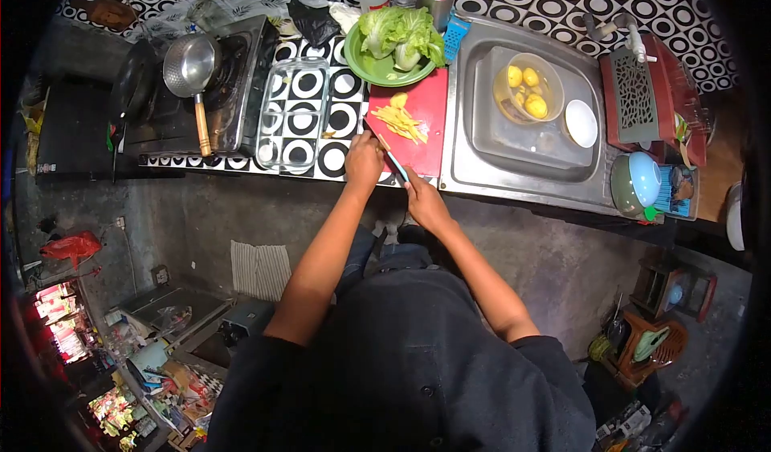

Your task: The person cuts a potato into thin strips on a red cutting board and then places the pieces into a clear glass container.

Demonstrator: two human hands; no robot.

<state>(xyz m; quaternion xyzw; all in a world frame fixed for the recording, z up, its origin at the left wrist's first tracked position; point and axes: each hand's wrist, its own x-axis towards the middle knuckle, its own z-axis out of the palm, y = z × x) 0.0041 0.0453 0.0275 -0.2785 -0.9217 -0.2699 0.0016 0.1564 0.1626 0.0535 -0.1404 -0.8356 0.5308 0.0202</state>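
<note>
My right hand [427, 204] is closed around the pale blue handle of a knife [397, 165], whose narrow blade points up and left over the near left edge of a red cutting board [432, 143]. Beside the blade, my left hand [365, 163] has its fingers curled in at the board's left edge. A small dark tip shows above those fingers, and what they hold is hard to make out. On the board lie a pile of yellow potato sticks [401, 124] and a potato piece [399, 99] just beyond them.
A green bowl of leafy greens [401, 38] stands behind the board. Left are a glass dish [293, 114] and a stove [233, 90] with a long-handled pan [191, 66]. The sink [458, 122] at right holds a tub of peeled potatoes [526, 89] and a white bowl [581, 123].
</note>
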